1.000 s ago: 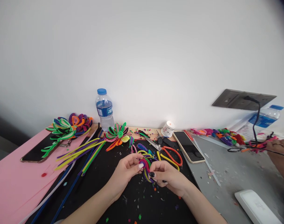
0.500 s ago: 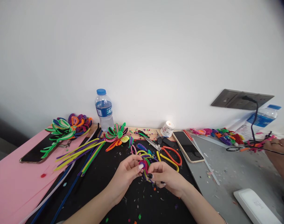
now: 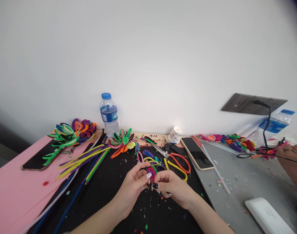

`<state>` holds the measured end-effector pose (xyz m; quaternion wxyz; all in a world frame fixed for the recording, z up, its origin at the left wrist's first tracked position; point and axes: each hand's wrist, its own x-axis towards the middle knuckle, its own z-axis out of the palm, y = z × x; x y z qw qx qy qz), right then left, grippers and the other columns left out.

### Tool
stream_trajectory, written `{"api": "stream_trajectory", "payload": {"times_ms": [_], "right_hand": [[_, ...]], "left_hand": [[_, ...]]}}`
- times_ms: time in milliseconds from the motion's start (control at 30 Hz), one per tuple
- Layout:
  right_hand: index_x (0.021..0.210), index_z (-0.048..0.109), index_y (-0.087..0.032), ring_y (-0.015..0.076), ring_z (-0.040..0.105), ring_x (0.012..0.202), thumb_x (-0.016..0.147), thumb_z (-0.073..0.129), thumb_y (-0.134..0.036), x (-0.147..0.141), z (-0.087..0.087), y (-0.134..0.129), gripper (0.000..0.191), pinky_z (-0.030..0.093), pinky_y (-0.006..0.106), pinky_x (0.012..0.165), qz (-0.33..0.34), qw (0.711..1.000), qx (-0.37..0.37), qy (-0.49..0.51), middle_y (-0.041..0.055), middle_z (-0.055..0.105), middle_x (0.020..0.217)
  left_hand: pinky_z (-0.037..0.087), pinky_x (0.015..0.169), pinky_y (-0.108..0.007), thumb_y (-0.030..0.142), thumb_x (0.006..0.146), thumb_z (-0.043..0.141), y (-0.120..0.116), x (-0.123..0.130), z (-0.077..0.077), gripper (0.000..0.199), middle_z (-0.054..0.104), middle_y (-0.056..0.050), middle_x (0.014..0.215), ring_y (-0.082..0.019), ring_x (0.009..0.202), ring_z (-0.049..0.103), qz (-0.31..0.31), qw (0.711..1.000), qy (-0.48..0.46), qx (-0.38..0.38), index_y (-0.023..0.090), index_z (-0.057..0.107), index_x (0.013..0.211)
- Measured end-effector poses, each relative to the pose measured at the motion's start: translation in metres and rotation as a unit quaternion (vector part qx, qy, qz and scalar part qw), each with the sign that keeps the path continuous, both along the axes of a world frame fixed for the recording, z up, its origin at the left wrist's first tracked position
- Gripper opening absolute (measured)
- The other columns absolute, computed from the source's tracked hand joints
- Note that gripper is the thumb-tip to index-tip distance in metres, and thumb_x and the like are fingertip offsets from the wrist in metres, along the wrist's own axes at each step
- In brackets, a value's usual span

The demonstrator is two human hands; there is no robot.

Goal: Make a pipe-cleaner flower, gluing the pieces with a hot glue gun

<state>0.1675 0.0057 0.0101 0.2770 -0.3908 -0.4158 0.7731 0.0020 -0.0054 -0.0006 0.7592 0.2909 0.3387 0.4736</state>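
My left hand (image 3: pixel 136 183) pinches a small coil of magenta and purple pipe cleaner (image 3: pixel 152 172) between thumb and fingers. Close beside it, my right hand (image 3: pixel 169 186) is closed on the lower end of the same pipe cleaner, thumb against forefinger. Just beyond my fingers lie looped pipe cleaners (image 3: pixel 148 152) in blue, purple, yellow and green, partly hidden by the hands. Scissors with red and yellow handles (image 3: pixel 181 162) rest to the right of them. Left of centre sits a pipe cleaner flower (image 3: pixel 121 141) in green, pink, orange and yellow.
A bundle of loose pipe cleaners (image 3: pixel 86 159) lies left, near more flowers (image 3: pixel 65 133) and a dark phone (image 3: pixel 36 157). Along the wall stand a water bottle (image 3: pixel 109 113) and a paper cup (image 3: pixel 175 135). A white-edged phone (image 3: pixel 197 152) lies right; another person's hand (image 3: pixel 291 154) works at far right.
The magenta coil has turned slightly between my fingers, and my right fingertips have shifted a little left along its lower end. Everything else stays in place.
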Motion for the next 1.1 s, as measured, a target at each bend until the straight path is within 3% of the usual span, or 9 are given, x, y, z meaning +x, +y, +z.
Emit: {"api": "stream_trajectory", "payload": {"times_ms": [533, 867, 1100], "right_hand": [[0.065, 0.060, -0.012, 0.0027, 0.023, 0.041, 0.064, 0.071, -0.025, -0.012, -0.001, -0.008, 0.017, 0.010, 0.022, 0.041, -0.061, 0.997, 0.031, -0.035, -0.0062, 0.045, 0.052], [0.069, 0.061, -0.012, 0.0038, 0.027, 0.044, 0.066, 0.069, -0.024, -0.012, -0.003, -0.011, 0.015, 0.015, 0.020, 0.041, -0.074, 0.995, 0.059, -0.043, -0.0044, 0.048, 0.055], [0.065, 0.056, -0.014, 0.0042, 0.023, 0.045, 0.065, 0.069, -0.022, -0.009, -0.001, -0.006, 0.015, 0.011, 0.021, 0.042, -0.077, 0.993, 0.057, -0.068, -0.0072, 0.041, 0.052]], "left_hand": [[0.039, 0.065, -0.023, 0.020, 0.073, 0.066, -0.003, 0.003, -0.004, 0.026, 0.052, 0.001, 0.071, -0.011, 0.069, 0.048, 0.011, 1.000, -0.004, -0.026, 0.020, 0.061, 0.099], [0.040, 0.066, -0.022, 0.020, 0.070, 0.069, -0.003, 0.004, 0.002, 0.026, 0.056, 0.001, 0.068, -0.010, 0.067, 0.049, 0.008, 1.000, 0.011, -0.022, 0.017, 0.064, 0.095], [0.040, 0.068, -0.021, 0.020, 0.069, 0.069, 0.000, 0.000, 0.005, 0.026, 0.059, 0.001, 0.069, -0.011, 0.070, 0.052, 0.013, 0.996, 0.086, 0.027, 0.018, 0.063, 0.094]]}}
